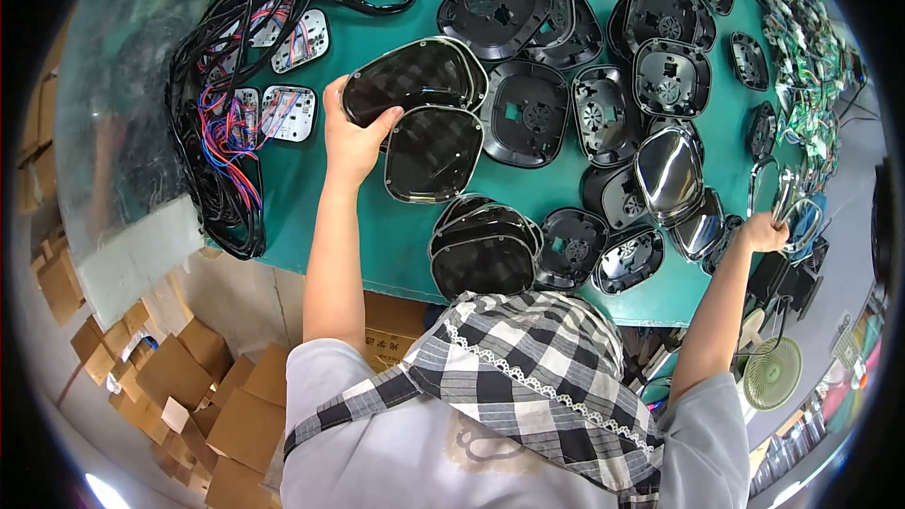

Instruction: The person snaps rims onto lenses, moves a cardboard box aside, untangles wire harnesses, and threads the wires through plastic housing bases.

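Nearest, a black-and-white checked cloth with a strip of lace trim lies over a grey shirt. Low on the left, open cardboard boxes crowd together, and low on the right stands a fan with a round, pale green guard. Beyond these comes the green bench, with a stack of dark glossy panels at its near edge and a black plastic housing just to the right of it. Over at the right side of the bench, the right grip is closed on clear ring-shaped frames; how many it holds cannot be told. A shiny cover rests tilted among more black housings, reflecting the light. Farther left, the left grip clasps a dark rimmed panel, its thumb over the lower edge and its fingers round the left end. A lower dark panel overlaps that one; whether the hand bears it too, I cannot tell. Left of the hand lie white plates with red and blue wires, beside a thick bundle of black cables. Toward the far side, wide black housings lie grouped and partly overlapping, and at the far right there is a heap of green circuit boards
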`<state>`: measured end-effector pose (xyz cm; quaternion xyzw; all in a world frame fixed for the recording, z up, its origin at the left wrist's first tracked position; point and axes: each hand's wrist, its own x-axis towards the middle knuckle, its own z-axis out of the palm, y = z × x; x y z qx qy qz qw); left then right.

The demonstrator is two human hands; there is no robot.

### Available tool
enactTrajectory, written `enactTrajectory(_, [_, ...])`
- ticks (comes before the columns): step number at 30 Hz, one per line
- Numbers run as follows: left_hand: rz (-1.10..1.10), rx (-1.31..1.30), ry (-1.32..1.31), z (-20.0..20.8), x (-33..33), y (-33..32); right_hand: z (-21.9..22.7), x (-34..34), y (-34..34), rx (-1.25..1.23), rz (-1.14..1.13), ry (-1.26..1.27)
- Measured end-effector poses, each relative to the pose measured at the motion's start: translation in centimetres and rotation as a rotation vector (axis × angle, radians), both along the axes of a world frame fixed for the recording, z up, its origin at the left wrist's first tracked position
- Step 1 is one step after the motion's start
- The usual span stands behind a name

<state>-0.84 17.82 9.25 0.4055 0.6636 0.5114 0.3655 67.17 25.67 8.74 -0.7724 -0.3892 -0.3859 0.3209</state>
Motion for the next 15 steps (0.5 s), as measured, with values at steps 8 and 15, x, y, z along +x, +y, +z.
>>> enactTrajectory(8, [0.236,0.034,-0.193,-0.3,-0.4,-3.4,-2.8,-1.5,-2.0,-0.673,0.223,0.178])
enactTrajectory(15, [0.306,-0.100,-0.170,0.0,-0.7,-5.5,7.6,-14.1,-2.0,-0.822,0.064,0.013])
